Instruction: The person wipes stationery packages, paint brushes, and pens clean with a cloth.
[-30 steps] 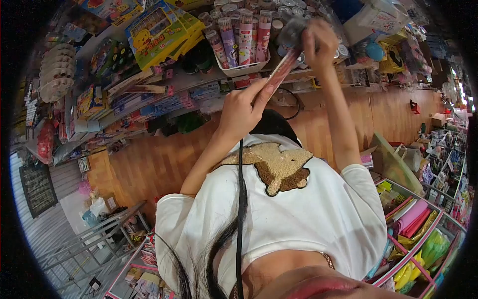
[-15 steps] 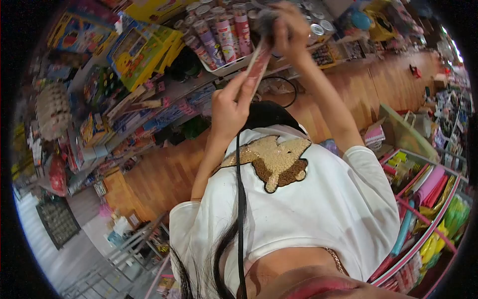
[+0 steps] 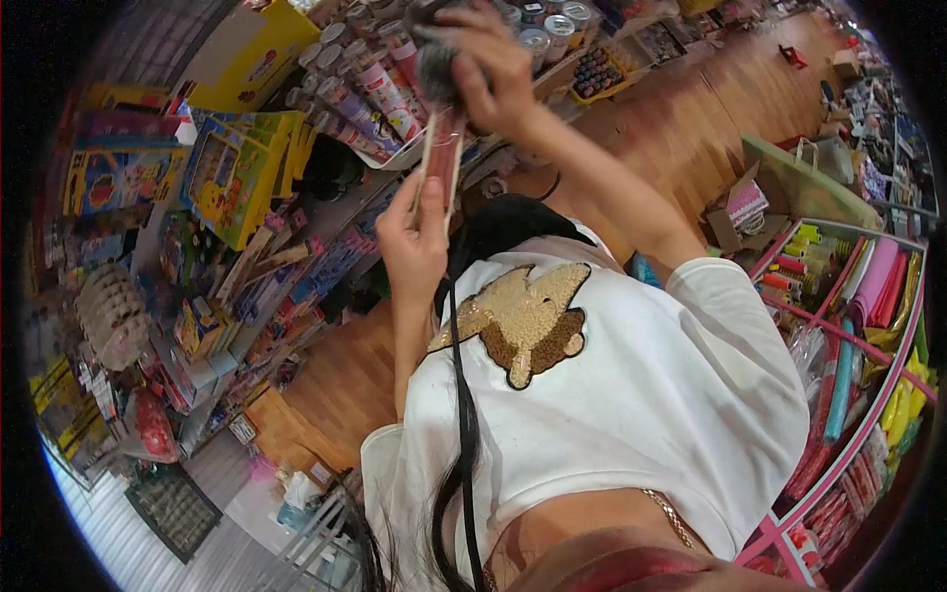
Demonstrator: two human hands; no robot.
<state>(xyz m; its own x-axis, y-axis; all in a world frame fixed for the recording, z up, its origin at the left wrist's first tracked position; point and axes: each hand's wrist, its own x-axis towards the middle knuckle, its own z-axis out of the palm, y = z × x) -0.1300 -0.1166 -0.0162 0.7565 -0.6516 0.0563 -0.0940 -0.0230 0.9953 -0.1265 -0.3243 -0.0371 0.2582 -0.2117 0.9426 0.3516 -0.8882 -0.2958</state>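
In the head view, my left hand (image 3: 414,232) grips the lower end of a long, narrow, reddish item with pale edges (image 3: 444,158), held nearly upright. My right hand (image 3: 496,71) is at its upper end, with fingers bent round a grey fuzzy thing (image 3: 438,71), partly blurred by motion. The grey thing touches or overlaps the top of the narrow item. Behind both hands, printed tubes with clear lids (image 3: 388,97) stand in a white tray.
Yellow boxed toys (image 3: 232,173) and packed shelves lie on the left. A pink-edged rack (image 3: 878,345) holds rolls and packets on the right. An open cardboard box (image 3: 730,227) sits on the wooden floor (image 3: 671,118). Metal rails (image 3: 306,543) show at lower left.
The view has shifted, and both hands with their items now appear further left. The narrow item stands more upright, and the grey thing is still at its upper end.
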